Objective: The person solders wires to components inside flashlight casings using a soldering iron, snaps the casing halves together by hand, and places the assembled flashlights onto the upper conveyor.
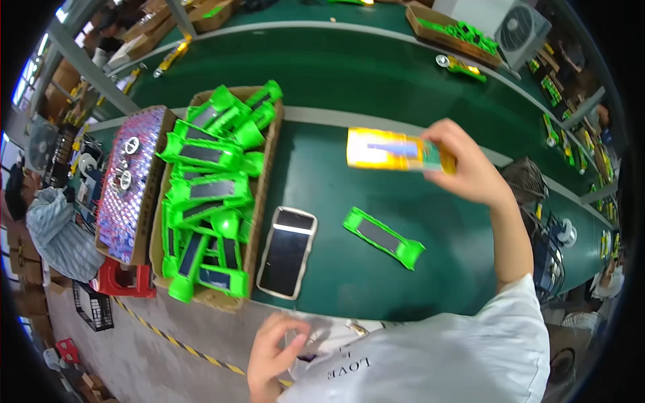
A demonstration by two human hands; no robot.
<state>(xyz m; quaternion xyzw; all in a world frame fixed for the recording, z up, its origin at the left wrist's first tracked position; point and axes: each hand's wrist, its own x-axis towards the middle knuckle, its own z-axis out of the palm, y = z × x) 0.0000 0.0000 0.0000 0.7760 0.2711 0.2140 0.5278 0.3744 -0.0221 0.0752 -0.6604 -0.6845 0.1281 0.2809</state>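
My right hand [460, 161] is closed on one end of a yellow plastic casing [383, 149], holding it over the far part of the green worktop. The casing has a bluish strip along its middle and a green patch beside my fingers. Below it lies a green plastic casing [381, 236] with a dark strip and a flared end, touched by neither hand. My left hand [274, 352] is in front of the near table edge, fingers loosely bent and thumb apart, with nothing visible in it. Nearest to it on the worktop is a phone [287, 252] with a pale rim.
A cardboard box [262, 221] piled with green casings [208, 188] stands at left. Beside it, another box holds shiny round parts [131, 195]. Beyond the worktop runs a green conveyor [322, 70] with a lamp-headed piece [460, 67]. A fan [521, 33] stands at far right.
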